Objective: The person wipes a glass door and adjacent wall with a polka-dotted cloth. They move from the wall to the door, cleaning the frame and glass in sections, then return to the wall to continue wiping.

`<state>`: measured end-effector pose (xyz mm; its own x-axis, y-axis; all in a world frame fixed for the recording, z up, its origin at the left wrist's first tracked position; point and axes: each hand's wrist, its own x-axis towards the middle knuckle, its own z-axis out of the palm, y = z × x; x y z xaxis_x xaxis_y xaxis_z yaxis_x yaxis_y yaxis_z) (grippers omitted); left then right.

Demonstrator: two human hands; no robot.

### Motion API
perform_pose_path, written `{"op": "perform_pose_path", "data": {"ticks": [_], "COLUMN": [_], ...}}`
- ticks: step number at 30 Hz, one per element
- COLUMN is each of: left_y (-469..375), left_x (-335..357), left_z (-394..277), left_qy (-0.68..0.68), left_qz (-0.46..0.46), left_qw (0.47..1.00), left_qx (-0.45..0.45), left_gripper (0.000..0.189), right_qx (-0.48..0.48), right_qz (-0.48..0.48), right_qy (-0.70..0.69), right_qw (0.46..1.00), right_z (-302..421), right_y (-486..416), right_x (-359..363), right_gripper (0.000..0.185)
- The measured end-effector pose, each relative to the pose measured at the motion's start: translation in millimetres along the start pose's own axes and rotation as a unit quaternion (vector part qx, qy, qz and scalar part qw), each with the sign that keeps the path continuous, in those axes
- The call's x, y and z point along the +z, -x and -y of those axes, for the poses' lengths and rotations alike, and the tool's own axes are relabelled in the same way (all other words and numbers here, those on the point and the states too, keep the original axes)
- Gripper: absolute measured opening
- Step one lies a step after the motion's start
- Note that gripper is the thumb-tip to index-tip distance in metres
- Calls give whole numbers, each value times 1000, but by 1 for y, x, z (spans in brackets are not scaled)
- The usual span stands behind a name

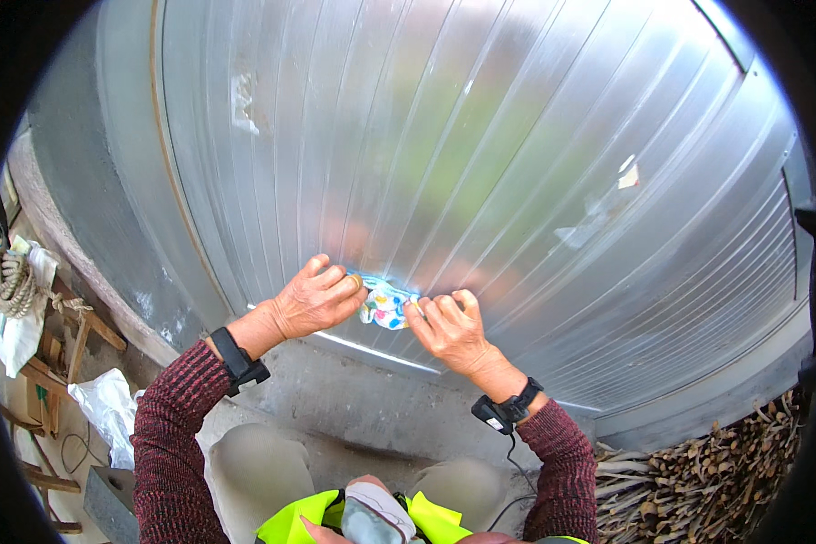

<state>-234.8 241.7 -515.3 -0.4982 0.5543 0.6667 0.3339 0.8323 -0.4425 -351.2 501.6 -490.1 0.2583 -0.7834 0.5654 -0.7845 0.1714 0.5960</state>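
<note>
A small white cloth with coloured dots and a light-blue edge (385, 304) is held up between my two hands. My left hand (325, 294) pinches its left end, and a ring shows on one finger. At the cloth's other end, my right hand (447, 326) grips the edge with thumb and fingers. Both hands are in front of the lower part of a ribbed metal door (449, 170), which reflects them dimly. Whether the cloth touches the metal I cannot tell. Each wrist wears a black strap with a small device.
Bundled dry sticks (707, 469) are piled at the lower right. To the left, coiled rope (12, 282) hangs over wooden frames beside a white plastic bag (109, 408) and a grey block (111, 502). A concrete step (353, 394) runs below the door. A cable trails from my right wrist.
</note>
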Motion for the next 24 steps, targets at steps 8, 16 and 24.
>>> {"op": "perform_pose_path", "data": {"ticks": [8,16,24], "left_y": [-73,-149,-213], "left_x": [-64,-110,-146], "left_z": [57,117,159], "left_qy": [-47,-94,-88], "left_qz": [-130,-249,-344], "left_qw": [990,964,935], "left_qx": [-11,-1,15], "left_gripper": [37,30,26], "right_qx": [61,93,42], "right_qz": [-55,-142,-289], "right_qy": [69,128,148], "right_qw": [994,977,945], "right_z": [-63,-129,-195], "right_y": [-59,-120,-180], "right_x": [-61,-114,-136], "right_gripper": [43,47,56]}}
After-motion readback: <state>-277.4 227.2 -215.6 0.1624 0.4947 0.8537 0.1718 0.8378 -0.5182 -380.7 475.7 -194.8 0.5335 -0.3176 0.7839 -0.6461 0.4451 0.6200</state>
